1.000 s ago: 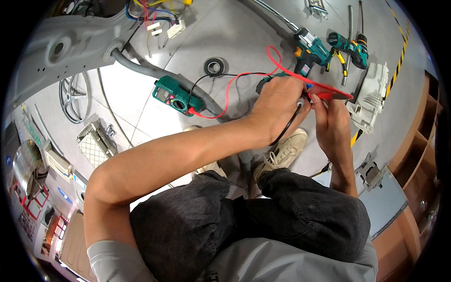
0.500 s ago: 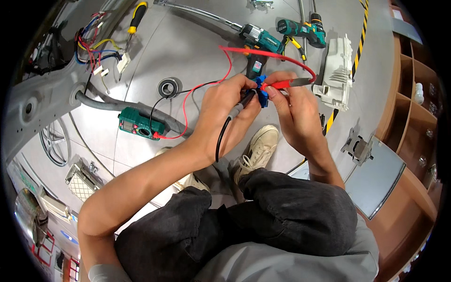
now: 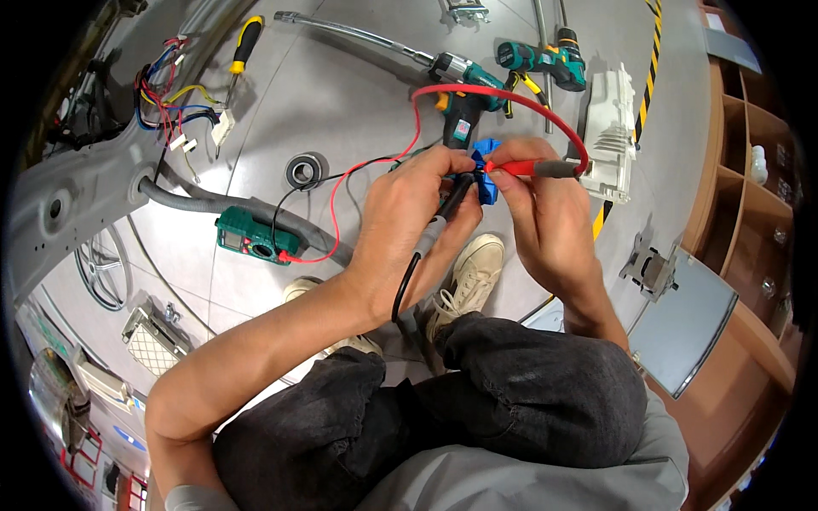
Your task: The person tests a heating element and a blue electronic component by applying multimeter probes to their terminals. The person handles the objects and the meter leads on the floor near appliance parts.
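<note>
My left hand (image 3: 400, 213) is closed, with a black test probe (image 3: 433, 228) slanting up through its fingers to a small blue plastic part (image 3: 488, 192). That part sits between my two hands, and its exact kind is hard to make out. In my right hand (image 3: 554, 226) a red test probe (image 3: 524, 168) is pinched, its tip at the blue part; fingers cover the contact points. Red and black leads run from the probes to a green multimeter (image 3: 247, 234) lying on the floor at left, near a round bearing (image 3: 304, 171).
Beyond my hands lie a green impact wrench (image 3: 464, 94) with a long bar, a drill (image 3: 545, 64) and a white plastic housing (image 3: 610, 128). A screwdriver (image 3: 245, 47) and wiring (image 3: 175, 106) lie far left, beside a grey metal panel (image 3: 85, 196). Wooden shelving (image 3: 728, 196) stands at right.
Both hands have shifted slightly right and down in the picture, carrying the probes and the blue part. The red lead's loop now arches higher. Both grips stay the same.
</note>
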Tool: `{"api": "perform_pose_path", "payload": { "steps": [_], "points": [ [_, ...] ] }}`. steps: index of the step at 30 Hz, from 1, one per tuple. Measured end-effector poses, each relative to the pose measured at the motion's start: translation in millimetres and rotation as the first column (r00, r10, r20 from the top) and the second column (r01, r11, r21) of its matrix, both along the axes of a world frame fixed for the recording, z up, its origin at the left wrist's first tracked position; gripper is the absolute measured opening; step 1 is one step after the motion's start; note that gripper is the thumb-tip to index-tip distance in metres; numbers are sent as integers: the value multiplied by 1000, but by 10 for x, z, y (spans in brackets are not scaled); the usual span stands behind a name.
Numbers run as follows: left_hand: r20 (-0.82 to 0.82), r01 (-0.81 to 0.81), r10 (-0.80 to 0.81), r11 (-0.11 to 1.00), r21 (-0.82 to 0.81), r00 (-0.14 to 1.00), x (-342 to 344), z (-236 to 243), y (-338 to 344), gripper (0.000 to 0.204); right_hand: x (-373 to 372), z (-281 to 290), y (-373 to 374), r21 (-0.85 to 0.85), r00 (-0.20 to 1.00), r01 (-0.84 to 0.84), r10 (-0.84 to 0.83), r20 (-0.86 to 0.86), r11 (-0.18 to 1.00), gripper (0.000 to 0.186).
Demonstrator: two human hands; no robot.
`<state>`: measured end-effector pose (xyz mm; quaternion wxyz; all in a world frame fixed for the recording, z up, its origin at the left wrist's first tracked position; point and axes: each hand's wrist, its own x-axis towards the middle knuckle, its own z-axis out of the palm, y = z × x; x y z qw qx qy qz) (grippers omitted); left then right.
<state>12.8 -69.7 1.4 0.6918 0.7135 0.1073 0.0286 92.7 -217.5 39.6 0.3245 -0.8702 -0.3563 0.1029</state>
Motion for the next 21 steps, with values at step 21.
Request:
{"api": "perform_pose_path", "payload": {
  "steps": [21],
  "points": [
    [-32,-13,8,988,-156,999,-17,-32,-14,17,63,107,95,-150,998,-22,13,-61,988,15]
  ]
}}
